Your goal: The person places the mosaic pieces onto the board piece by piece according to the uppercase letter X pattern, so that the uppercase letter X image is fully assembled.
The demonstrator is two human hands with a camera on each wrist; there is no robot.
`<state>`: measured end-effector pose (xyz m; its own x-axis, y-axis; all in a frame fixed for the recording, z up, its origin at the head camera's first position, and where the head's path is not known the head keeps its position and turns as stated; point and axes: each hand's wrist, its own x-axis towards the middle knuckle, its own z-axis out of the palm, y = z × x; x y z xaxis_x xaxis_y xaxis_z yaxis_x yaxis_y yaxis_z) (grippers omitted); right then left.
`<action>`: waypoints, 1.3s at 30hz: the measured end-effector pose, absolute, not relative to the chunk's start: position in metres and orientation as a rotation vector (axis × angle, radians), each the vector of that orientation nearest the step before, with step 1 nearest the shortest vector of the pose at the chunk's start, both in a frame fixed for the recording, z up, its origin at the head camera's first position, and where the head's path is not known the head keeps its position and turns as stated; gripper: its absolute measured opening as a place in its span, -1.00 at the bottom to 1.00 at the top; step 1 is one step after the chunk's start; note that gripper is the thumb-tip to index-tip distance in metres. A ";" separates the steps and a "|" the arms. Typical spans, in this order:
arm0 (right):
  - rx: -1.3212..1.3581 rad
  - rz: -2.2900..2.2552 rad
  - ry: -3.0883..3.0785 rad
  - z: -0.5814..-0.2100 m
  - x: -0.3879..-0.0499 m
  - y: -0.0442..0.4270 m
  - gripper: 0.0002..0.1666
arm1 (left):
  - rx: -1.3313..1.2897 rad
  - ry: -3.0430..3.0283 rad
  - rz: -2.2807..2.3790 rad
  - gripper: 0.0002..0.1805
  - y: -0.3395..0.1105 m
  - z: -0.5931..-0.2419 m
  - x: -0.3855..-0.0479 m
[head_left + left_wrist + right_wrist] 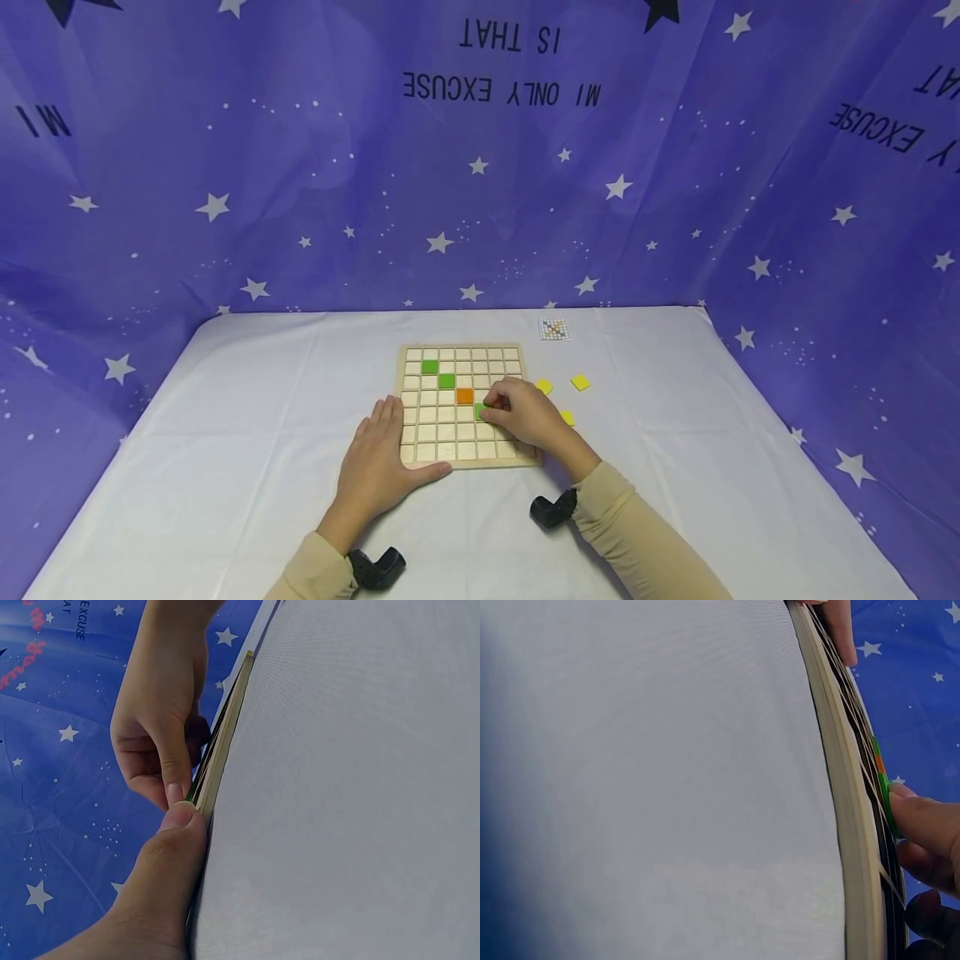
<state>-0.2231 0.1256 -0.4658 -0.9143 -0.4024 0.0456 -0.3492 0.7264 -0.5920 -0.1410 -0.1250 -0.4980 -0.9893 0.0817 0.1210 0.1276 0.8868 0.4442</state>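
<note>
A square wooden grid board (437, 432) lies on the table. Green and orange square tiles form a diagonal on it: a green tile (430, 367), another green tile (447, 381) and an orange tile (465, 397). My right hand (525, 410) pinches a further green tile (481, 412) at the cell diagonally below the orange one; in the right wrist view the thumb (922, 817) lies on this tile (892, 814). With straight fingers along the board's left side and its thumb at the front edge, my left hand (378, 462) steadies the board.
Several yellow tiles lie right of the board, one yellow tile (581, 382) farthest out and others partly behind my right hand. A small pattern card (554, 329) lies beyond the board's back right corner. A purple star-printed curtain (480, 208) surrounds the white-covered table (262, 417).
</note>
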 end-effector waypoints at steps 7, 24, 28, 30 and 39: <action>-0.698 -0.867 2.867 -0.462 -0.217 0.129 -0.90 | -0.154 -2.966 -0.703 0.52 -0.125 -0.500 -0.140; -0.509 -0.876 2.838 -0.445 -0.215 0.211 -0.64 | -0.161 -2.952 -0.703 0.53 -0.126 -0.499 -0.142; -0.517 -0.785 2.828 -0.450 -0.210 0.216 -0.62 | -0.161 -2.955 -0.705 0.53 -0.126 -0.499 -0.142; -0.523 -0.765 2.834 -0.452 -0.208 0.216 -0.64 | -0.162 -2.955 -0.706 0.53 -0.126 -0.499 -0.141; -0.527 -0.864 2.800 -0.454 -0.205 0.216 -0.78 | -0.161 -2.957 -0.708 0.52 -0.125 -0.498 -0.141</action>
